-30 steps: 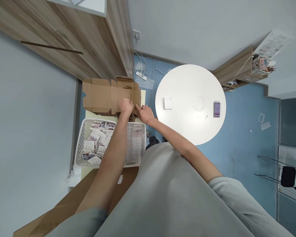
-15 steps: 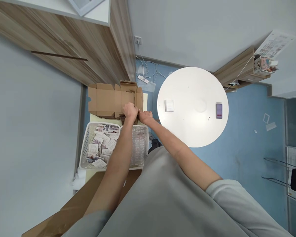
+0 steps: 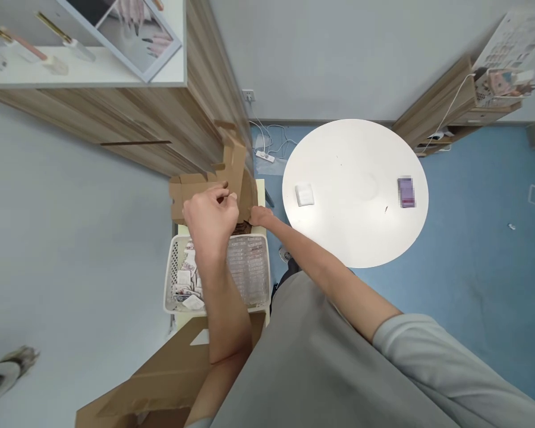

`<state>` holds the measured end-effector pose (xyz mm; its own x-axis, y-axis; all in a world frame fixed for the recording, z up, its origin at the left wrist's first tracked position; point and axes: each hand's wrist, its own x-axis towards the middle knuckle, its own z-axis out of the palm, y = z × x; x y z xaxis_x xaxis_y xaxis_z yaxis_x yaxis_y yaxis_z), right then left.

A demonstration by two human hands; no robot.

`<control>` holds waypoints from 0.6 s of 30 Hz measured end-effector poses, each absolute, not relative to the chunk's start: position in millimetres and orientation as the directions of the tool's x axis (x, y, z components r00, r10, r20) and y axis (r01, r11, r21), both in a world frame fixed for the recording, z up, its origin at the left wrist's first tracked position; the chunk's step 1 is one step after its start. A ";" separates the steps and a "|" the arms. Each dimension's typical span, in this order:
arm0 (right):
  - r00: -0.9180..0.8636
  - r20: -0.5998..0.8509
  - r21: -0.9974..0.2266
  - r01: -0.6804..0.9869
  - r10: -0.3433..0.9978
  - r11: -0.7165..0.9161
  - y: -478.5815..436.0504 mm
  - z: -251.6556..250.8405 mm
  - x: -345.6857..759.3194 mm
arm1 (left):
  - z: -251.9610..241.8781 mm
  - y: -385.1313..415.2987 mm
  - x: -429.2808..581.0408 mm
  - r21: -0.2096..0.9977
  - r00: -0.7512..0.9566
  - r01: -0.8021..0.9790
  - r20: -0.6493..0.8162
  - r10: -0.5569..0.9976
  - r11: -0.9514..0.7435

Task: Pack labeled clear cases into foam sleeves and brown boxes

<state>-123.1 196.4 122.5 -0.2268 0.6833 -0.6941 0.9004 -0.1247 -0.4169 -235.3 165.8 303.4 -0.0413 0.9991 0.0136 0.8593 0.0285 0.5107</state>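
My left hand [image 3: 210, 217] is raised in front of unfolded brown cardboard boxes, its fingers curled in. What is in its fingers, if anything, is hidden. My right hand [image 3: 261, 215] is closed at the near right edge of a flat cardboard box [image 3: 235, 163], which stands partly tilted up with its flaps spread. Below it lie more flattened boxes [image 3: 188, 189] in a stack. Just nearer to me, a white plastic basket [image 3: 172, 279] holds small printed packets [image 3: 191, 302] on its left and clear plastic cases [image 3: 248, 270] on its right.
A round white table [image 3: 352, 238] on the right carries a small white item [image 3: 304, 195] and a phone-like purple item [image 3: 406, 192]. A wood-grain cabinet [image 3: 205, 89] rises behind the boxes. A large open carton [image 3: 173, 380] stands at lower left. A power strip [image 3: 264, 157] lies on the floor.
My left hand has come up and left, closer to me. One cardboard box has tilted up off the stack. My right hand stays at the stack's edge. The view has shifted slightly.
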 end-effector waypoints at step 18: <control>0.555 -0.641 -0.360 0.393 0.530 -0.846 -74.1 90.0 272.0 | 89.0 99.5 76.0 0.399 0.661 0.750 -0.438 0.609 -0.527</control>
<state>272.0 -74.1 90.0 0.5549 0.5299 -0.6413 0.3925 -0.8464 -0.3598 76.0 99.5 89.0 0.6611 0.6094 -0.4377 0.7502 -0.5273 0.3989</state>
